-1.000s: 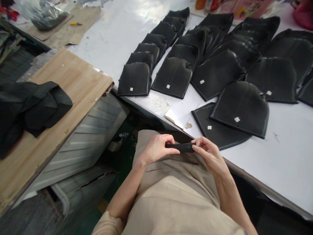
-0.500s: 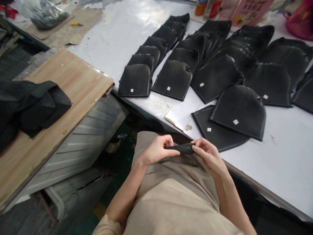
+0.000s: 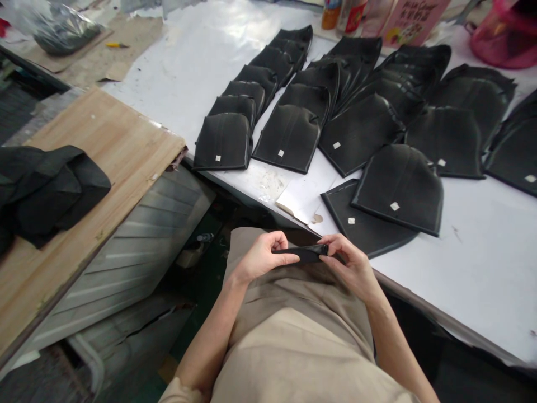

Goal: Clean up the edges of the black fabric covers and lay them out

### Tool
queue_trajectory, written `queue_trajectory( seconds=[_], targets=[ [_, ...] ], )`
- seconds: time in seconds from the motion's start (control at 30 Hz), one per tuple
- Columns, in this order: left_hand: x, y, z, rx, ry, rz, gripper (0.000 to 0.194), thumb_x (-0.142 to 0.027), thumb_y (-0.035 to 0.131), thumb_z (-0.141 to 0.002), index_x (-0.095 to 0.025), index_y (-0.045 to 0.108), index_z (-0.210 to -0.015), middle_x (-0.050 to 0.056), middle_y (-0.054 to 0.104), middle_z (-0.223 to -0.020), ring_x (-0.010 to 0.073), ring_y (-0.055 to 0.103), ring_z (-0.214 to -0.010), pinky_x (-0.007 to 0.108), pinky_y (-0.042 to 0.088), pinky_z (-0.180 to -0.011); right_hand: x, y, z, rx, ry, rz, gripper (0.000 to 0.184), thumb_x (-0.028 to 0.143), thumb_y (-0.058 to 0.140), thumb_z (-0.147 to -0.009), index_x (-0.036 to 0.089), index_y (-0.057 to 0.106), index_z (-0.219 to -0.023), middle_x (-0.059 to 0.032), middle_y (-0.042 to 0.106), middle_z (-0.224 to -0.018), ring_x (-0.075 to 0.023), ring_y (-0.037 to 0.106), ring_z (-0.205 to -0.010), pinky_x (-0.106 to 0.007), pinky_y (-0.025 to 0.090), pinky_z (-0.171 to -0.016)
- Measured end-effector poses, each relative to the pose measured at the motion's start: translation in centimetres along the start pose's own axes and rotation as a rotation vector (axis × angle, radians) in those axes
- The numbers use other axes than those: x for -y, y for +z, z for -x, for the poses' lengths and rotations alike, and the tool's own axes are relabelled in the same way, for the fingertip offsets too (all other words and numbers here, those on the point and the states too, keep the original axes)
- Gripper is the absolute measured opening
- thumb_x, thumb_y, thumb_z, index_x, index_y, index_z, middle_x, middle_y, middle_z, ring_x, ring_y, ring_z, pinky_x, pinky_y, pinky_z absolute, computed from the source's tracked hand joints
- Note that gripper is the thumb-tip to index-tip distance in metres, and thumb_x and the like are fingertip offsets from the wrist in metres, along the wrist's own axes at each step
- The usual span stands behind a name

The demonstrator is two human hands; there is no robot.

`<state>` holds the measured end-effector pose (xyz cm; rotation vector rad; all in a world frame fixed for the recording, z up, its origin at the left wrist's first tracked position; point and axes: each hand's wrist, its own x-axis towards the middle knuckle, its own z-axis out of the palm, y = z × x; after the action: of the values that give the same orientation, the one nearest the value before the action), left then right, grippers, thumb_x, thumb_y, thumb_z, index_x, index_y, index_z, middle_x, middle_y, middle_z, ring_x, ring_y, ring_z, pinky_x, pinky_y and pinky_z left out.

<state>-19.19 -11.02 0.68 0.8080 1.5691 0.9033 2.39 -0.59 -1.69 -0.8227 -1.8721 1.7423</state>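
Between my hands, in front of my body at the table's edge, is a black piece of leather-like material (image 3: 308, 255), seen nearly edge-on. My left hand (image 3: 262, 258) pinches its left end, thumb along the near side. At the right end my right hand (image 3: 348, 262) grips it between thumb and fingers. How far the piece reaches below is hidden. Just beyond lie two flat black panels with rounded ends, the upper one (image 3: 398, 190) overlapping the lower one (image 3: 369, 232); each bears a small white sticker.
Rows of overlapping similar black panels (image 3: 287, 134) cover much of the white-topped table (image 3: 482, 252). Bottles (image 3: 352, 15), a pink box (image 3: 413, 22) and a pink container (image 3: 503, 39) stand at the back. To the left, black cloth (image 3: 54, 184) lies on a wooden board (image 3: 121, 134).
The view has shifted slightly. The black piece has turned a little between my hands, and a fold or opening now shows along its upper edge near my right fingers. Both hands keep their grip.
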Motion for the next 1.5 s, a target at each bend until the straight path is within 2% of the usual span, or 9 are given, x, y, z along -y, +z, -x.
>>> queue_trajectory(
  seconds=[0.13, 0.3, 0.4, 0.53, 0.67, 0.83, 1.03, 1.17, 1.5],
  targets=[
    [0.2, 0.1, -0.1, 0.014, -0.006, -0.001, 0.039, -0.038, 0.080, -0.070, -0.017, 0.048, -0.070, -0.007, 0.043, -0.062, 0.0076, 0.037, -0.057, 0.020, 0.028, -0.053, -0.3, 0.1, -0.1, 0.032, 0.040, -0.003, 0.014, 0.025, 0.070, -0.087, 0.025, 0.057, -0.092, -0.0038, 0.062, -0.101, -0.0213, 0.061, -0.097, -0.034, 0.047, -0.089],
    [0.2, 0.2, 0.0, 0.000, 0.001, -0.016, 0.040, -0.039, 0.081, -0.070, -0.017, 0.048, -0.070, -0.007, 0.043, -0.062, 0.0077, 0.037, -0.057, 0.020, 0.028, -0.053, -0.5, 0.3, -0.3, 0.056, 0.042, 0.104, 0.013, 0.028, 0.072, -0.085, 0.023, 0.060, -0.088, -0.0039, 0.063, -0.096, -0.0218, 0.061, -0.091, -0.033, 0.047, -0.083],
    [-0.1, 0.1, 0.2, 0.039, 0.007, -0.058, 0.034, -0.043, 0.077, -0.075, -0.016, 0.059, -0.080, -0.007, 0.043, -0.061, 0.0085, 0.038, -0.056, 0.021, 0.028, -0.053, -0.2, 0.5, -0.4, 0.027, 0.011, 0.145, 0.012, 0.027, 0.070, -0.086, 0.023, 0.059, -0.082, -0.0031, 0.064, -0.090, -0.0216, 0.061, -0.086, -0.033, 0.047, -0.080],
    [-1.0, -0.1, 0.3, 0.121, 0.122, -0.238, 0.032, -0.045, 0.059, -0.091, -0.016, 0.069, -0.085, -0.002, 0.054, -0.069, 0.0113, 0.046, -0.063, 0.023, 0.034, -0.059, 0.6, 0.7, -0.3, 0.061, -0.053, 0.194, 0.012, 0.025, 0.068, -0.088, 0.024, 0.059, -0.080, -0.0027, 0.064, -0.084, -0.0210, 0.060, -0.080, -0.033, 0.046, -0.075],
    [-1.7, 0.0, 0.0, 0.165, 0.214, -0.416, 0.032, -0.039, 0.055, -0.093, -0.016, 0.068, -0.075, 0.000, 0.060, -0.073, 0.0129, 0.051, -0.068, 0.023, 0.037, -0.065, 1.1, 0.9, -0.3, 0.123, -0.074, 0.209, 0.011, 0.027, 0.066, -0.090, 0.024, 0.060, -0.080, -0.0036, 0.064, -0.084, -0.0216, 0.060, -0.079, -0.034, 0.047, -0.074],
    [-1.4, 0.2, -0.6, 0.225, 0.226, -0.474, 0.031, -0.032, 0.054, -0.091, -0.015, 0.061, -0.066, -0.004, 0.050, -0.061, 0.0103, 0.043, -0.058, 0.023, 0.030, -0.057, 1.1, 1.0, -0.3, 0.176, -0.066, 0.211, 0.008, 0.027, 0.065, -0.091, 0.025, 0.062, -0.083, -0.0042, 0.065, -0.089, -0.0216, 0.062, -0.083, -0.034, 0.048, -0.077],
    [-0.8, 0.5, -1.1, 0.182, 0.227, -0.446, 0.028, -0.029, 0.053, -0.090, -0.015, 0.057, -0.066, -0.004, 0.049, -0.061, 0.0099, 0.042, -0.059, 0.023, 0.029, -0.056, 0.9, 0.6, -0.3, 0.321, -0.042, 0.179, 0.011, 0.028, 0.070, -0.086, 0.023, 0.065, -0.078, -0.0060, 0.063, -0.111, -0.0210, 0.062, -0.092, -0.032, 0.048, -0.079],
    [-0.7, 0.5, -1.2, 0.191, 0.211, -0.400, 0.029, -0.031, 0.052, -0.090, -0.015, 0.057, -0.066, -0.004, 0.047, -0.061, 0.0103, 0.041, -0.060, 0.023, 0.029, -0.057, 0.3, 0.7, -0.5, 0.212, 0.015, 0.118, 0.010, 0.029, 0.069, -0.087, 0.023, 0.063, -0.082, -0.0056, 0.065, -0.103, -0.0228, 0.062, -0.096, -0.033, 0.047, -0.085],
    [-0.6, 0.3, -1.7, 0.248, 0.197, -0.329, 0.032, -0.037, 0.051, -0.092, -0.014, 0.060, -0.071, -0.004, 0.043, -0.064, 0.0108, 0.038, -0.062, 0.024, 0.028, -0.057, 0.4, 1.5, -0.5, 0.096, 0.049, 0.206, 0.014, 0.022, 0.062, -0.087, 0.023, 0.051, -0.080, -0.0041, 0.066, -0.097, -0.0206, 0.060, -0.085, -0.031, 0.044, -0.074]
  ],
)
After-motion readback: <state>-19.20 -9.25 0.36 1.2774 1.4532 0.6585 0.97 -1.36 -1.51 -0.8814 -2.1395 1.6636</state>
